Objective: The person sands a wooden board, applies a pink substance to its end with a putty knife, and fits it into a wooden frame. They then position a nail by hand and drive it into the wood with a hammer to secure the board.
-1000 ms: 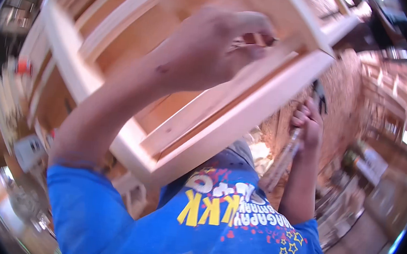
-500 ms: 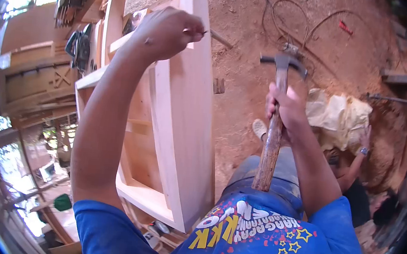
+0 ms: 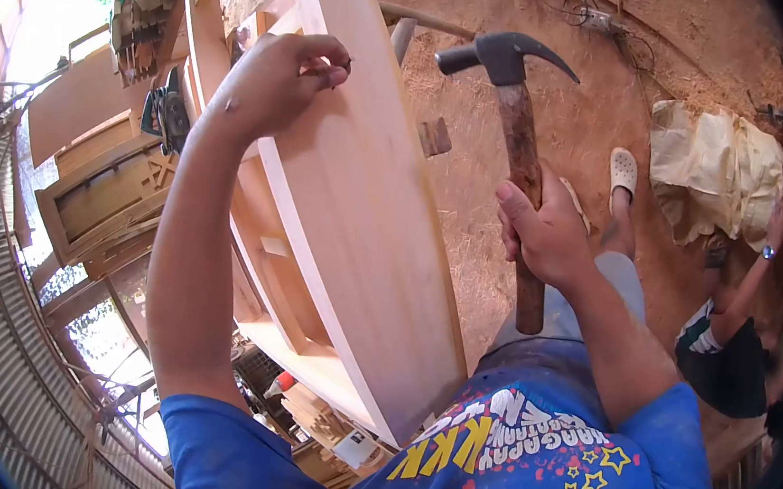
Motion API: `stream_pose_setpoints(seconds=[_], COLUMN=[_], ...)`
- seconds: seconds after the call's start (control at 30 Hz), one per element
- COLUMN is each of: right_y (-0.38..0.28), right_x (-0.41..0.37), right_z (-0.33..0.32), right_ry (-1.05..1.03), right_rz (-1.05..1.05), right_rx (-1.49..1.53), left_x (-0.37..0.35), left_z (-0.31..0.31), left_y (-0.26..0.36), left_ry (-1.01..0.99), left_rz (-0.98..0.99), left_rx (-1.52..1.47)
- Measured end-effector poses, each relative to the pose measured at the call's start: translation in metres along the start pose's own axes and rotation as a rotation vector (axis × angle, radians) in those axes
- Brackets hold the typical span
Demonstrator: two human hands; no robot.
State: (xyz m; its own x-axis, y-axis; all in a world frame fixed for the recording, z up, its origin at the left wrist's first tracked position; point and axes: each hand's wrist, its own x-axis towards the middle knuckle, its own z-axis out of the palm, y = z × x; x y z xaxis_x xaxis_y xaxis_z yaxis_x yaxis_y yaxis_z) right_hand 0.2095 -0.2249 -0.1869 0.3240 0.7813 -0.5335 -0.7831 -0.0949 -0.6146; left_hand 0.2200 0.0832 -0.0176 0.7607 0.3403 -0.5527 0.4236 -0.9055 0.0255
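One nail (image 3: 345, 68), left hand (image 3: 275, 84); hammer (image 3: 518, 134), right hand (image 3: 545, 232)

Daylight flooded in from the upper left, washing that corner out. Fisheye distortion bent the edges inside a black vignette; the centre stayed fairly sharp.

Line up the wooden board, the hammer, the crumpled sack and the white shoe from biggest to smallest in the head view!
1. wooden board, by far the biggest.
2. hammer and crumpled sack: unsure, since the hammer is longer but nearer the camera.
3. white shoe, smallest.
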Motion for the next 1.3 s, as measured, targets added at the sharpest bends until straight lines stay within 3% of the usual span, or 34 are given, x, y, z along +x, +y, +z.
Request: stream_pose_setpoints(seconds=[0.4, 0.7, 0.77, 0.83, 1.0, 1.07, 1.2, 1.3], right_y=[-0.005, -0.010, -0.004, -0.020, -0.009, -0.008, -0.009, 0.001], right_x=[0.000, 0.000, 0.007, 0.009, -0.003, -0.004, 0.010, 0.006], right_z=[0.015, 0.040, 0.053, 0.048, 0.053, 0.057, 0.051, 0.050], right_ry=[-0.061, -0.024, 0.037, -0.030, 0.103, 0.108, -0.004, 0.051], right_rz=[0.014, -0.224, -0.268, -0.185, -0.160, -0.149, -0.178, -0.172], right_rx=[-0.091, 0.199, -0.032, -0.315, 0.072, 0.080, -0.221, -0.121], left_x=[0.010, 0.008, 0.004, 0.002, 0.001, 0.001, 0.004, 0.004], left_z=[0.004, 0.005, 0.003, 0.003, 0.001, 0.000, -0.001, -0.003], left_y=[-0.010, -0.007, -0.004, -0.004, 0.000, 0.000, -0.002, -0.008], left_ry=[0.008, 0.015, 0.007, 0.001, -0.005, -0.014, -0.038, -0.039], left_rz=[0.064, 0.067, 0.067, 0.076, 0.070, 0.058, 0.015, 0.056], left_rx=[-0.022, -0.035, 0.000, 0.000, -0.013, 0.016, -0.019, -0.024])
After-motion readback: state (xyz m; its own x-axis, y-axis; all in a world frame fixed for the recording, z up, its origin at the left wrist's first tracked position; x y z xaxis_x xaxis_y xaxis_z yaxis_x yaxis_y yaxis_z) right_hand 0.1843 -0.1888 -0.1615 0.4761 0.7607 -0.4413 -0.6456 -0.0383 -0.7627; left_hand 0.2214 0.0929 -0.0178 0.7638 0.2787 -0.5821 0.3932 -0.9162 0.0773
